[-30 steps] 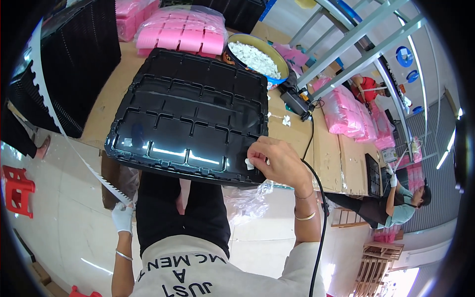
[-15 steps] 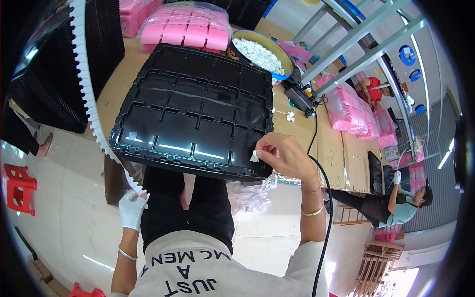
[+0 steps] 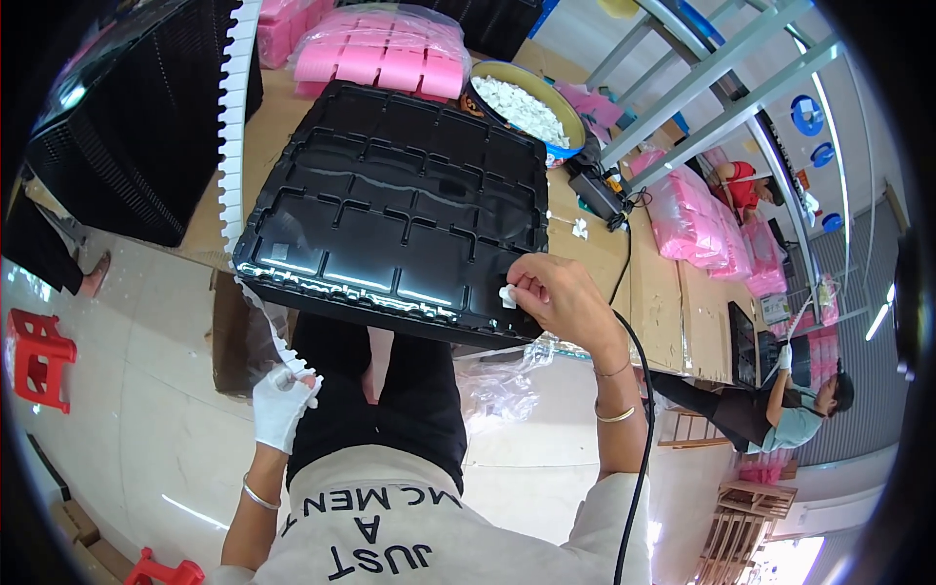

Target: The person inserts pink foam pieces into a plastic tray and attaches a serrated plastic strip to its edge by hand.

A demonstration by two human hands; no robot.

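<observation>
A stack of glossy black plastic trays [image 3: 390,229] with moulded ribs lies on the cardboard-covered table before me. My right hand [image 3: 565,302], bare, pinches a small white piece [image 3: 508,296] between thumb and fingers at the near right corner of the top tray. Down at the left, below the table edge, my left hand [image 3: 284,408] in a white glove is closed on the end of a long white notched strip [image 3: 232,146]. That strip runs up past the left side of the trays, partly hidden at the near left corner.
Behind the trays stand a round tub [image 3: 573,136] of white scraps and pink foam packs [image 3: 380,54]. A black adapter [image 3: 597,195] with a cable [image 3: 639,370] lies right. Tall black stacks [image 3: 117,146] stand left. A co-worker [image 3: 795,414] is at the far right.
My left hand has moved right and slightly up, and the strip has swung closer to the trays. My right hand stays at the corner, still pinching. The view has shifted slightly.
</observation>
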